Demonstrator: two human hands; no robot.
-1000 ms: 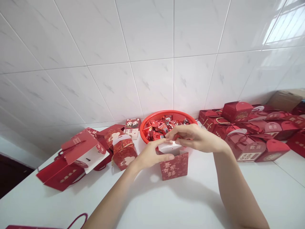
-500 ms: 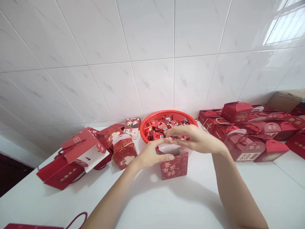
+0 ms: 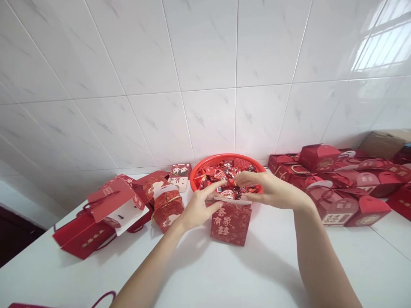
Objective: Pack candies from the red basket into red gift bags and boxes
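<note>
A dark red gift box with pale characters on its front stands on the white table, tilted, its top leaning toward a candy basket. My left hand is closed on its upper left edge, thumb in front and fingers behind. Only a thin white strip shows at the box's top. Behind it, the red plastic basket holds many red-wrapped candies. My right hand reaches over the box's top and the basket's near right side, fingers bent and thumb apart from them. Its fingertips are close to the candies; I cannot tell whether they touch.
Several closed red gift boxes are massed at the right. At the left are red gift bags, a corded box and a printed card box. A cardboard box sits at the far right, and a tiled wall runs behind.
The box has tipped away from me, so its white inside is mostly out of sight. My right hand's thumb and fingers have spread over the candies. The whole view has shifted slightly.
</note>
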